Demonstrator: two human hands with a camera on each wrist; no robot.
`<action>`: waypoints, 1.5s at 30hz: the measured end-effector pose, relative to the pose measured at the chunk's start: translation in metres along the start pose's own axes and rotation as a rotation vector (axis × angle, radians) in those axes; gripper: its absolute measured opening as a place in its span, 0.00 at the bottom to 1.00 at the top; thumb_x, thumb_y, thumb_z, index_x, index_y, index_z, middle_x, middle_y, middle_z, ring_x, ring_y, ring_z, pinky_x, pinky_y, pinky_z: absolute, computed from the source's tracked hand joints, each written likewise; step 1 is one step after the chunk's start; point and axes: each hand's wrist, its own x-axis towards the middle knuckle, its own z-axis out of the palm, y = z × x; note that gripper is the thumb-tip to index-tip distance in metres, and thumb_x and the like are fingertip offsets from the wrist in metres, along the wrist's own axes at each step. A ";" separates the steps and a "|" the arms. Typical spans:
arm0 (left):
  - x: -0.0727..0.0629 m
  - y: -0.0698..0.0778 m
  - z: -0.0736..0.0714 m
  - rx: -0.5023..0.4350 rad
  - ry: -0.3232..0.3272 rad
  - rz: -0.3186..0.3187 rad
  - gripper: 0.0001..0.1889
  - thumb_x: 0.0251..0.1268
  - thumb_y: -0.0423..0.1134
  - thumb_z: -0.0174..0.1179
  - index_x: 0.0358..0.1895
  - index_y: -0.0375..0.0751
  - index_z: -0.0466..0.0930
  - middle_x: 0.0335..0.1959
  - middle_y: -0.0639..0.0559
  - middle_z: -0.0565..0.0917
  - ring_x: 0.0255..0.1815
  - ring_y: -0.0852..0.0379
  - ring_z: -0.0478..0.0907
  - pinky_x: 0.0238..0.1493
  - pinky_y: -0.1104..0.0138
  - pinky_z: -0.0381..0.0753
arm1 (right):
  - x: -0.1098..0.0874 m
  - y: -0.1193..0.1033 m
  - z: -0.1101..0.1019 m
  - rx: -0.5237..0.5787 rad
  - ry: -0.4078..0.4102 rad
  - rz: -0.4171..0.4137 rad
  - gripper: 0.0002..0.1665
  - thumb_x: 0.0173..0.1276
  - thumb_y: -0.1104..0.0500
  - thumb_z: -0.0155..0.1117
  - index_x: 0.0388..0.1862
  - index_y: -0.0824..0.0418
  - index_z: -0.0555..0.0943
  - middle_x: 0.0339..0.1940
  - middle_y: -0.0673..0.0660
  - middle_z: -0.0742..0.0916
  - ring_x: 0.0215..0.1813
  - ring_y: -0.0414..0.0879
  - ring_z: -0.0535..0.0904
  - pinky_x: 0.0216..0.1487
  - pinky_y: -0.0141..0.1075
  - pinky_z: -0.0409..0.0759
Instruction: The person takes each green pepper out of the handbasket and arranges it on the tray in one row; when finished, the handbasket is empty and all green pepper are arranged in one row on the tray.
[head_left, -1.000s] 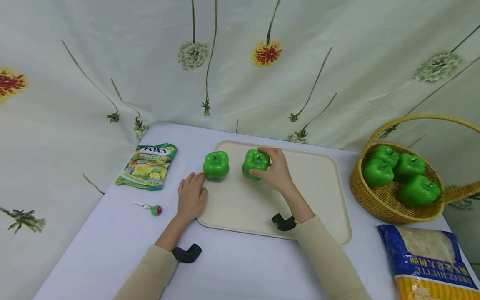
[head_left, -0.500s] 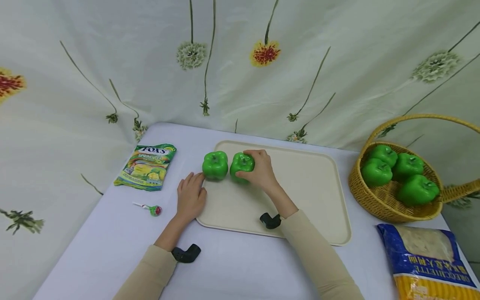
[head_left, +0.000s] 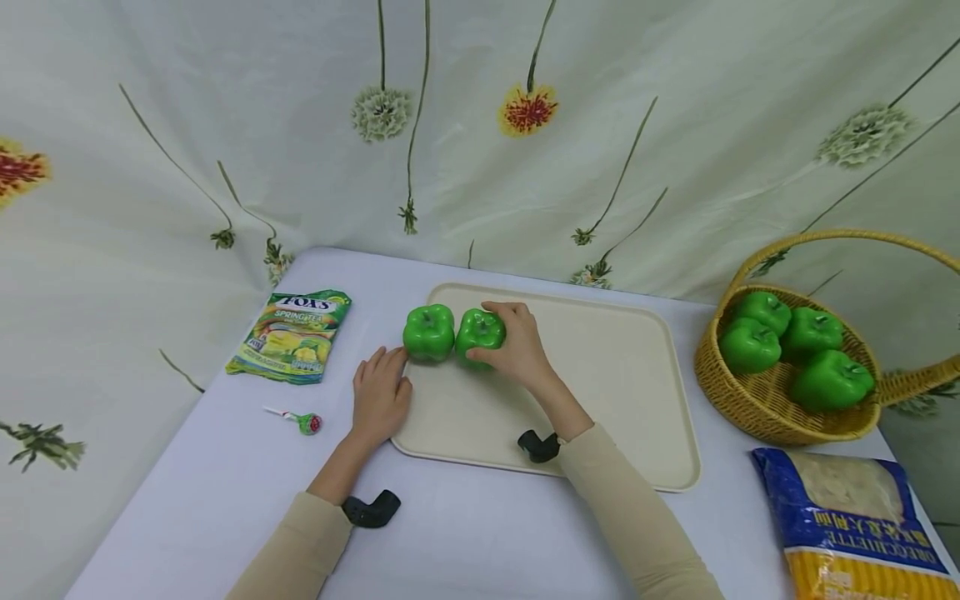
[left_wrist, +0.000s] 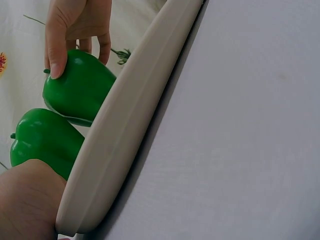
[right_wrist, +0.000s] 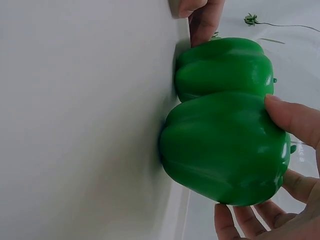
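Two green bell peppers stand side by side at the left end of a beige tray (head_left: 585,392). My right hand (head_left: 517,346) holds the right-hand bell pepper (head_left: 480,331) between thumb and fingers; the right wrist view shows this pepper (right_wrist: 225,150) against its neighbour and on or just over the tray. The left-hand bell pepper (head_left: 429,332) sits near the tray's left rim. Beside it, my left hand (head_left: 381,396) rests at that rim, fingers extended, fingertips close to the pepper; whether they touch it I cannot tell.
On the right stands a wicker basket (head_left: 735,400) holding several green peppers, with a blue and yellow orecchiette bag (head_left: 855,517) in front of it. To the left lie a Fox's candy bag (head_left: 292,337) and a lollipop (head_left: 307,422). A flowered cloth (head_left: 480,125) hangs behind.
My right hand has brought its bell pepper leftward across the tray, up beside the other one. Over the last half second it has hardly moved. My left hand has stayed put.
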 end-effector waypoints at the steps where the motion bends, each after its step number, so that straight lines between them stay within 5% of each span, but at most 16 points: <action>1: 0.000 0.000 0.000 0.000 -0.001 0.000 0.25 0.66 0.31 0.45 0.66 0.29 0.69 0.68 0.34 0.71 0.75 0.34 0.54 0.74 0.38 0.40 | 0.000 0.001 0.000 0.001 -0.001 -0.006 0.44 0.52 0.56 0.79 0.68 0.59 0.71 0.63 0.64 0.72 0.66 0.59 0.66 0.67 0.55 0.69; 33: 0.000 0.003 -0.002 0.003 -0.005 0.005 0.25 0.65 0.31 0.45 0.66 0.29 0.68 0.68 0.34 0.71 0.75 0.33 0.54 0.73 0.37 0.41 | -0.004 0.001 -0.008 0.003 -0.061 -0.022 0.48 0.52 0.61 0.78 0.71 0.60 0.67 0.64 0.67 0.71 0.67 0.61 0.67 0.69 0.55 0.67; 45: 0.000 0.002 -0.001 -0.001 -0.012 -0.004 0.25 0.66 0.30 0.45 0.66 0.29 0.68 0.68 0.34 0.70 0.75 0.33 0.53 0.74 0.37 0.40 | -0.026 0.005 -0.059 -0.025 -0.050 -0.128 0.46 0.56 0.56 0.76 0.72 0.60 0.66 0.66 0.64 0.70 0.64 0.61 0.69 0.62 0.55 0.74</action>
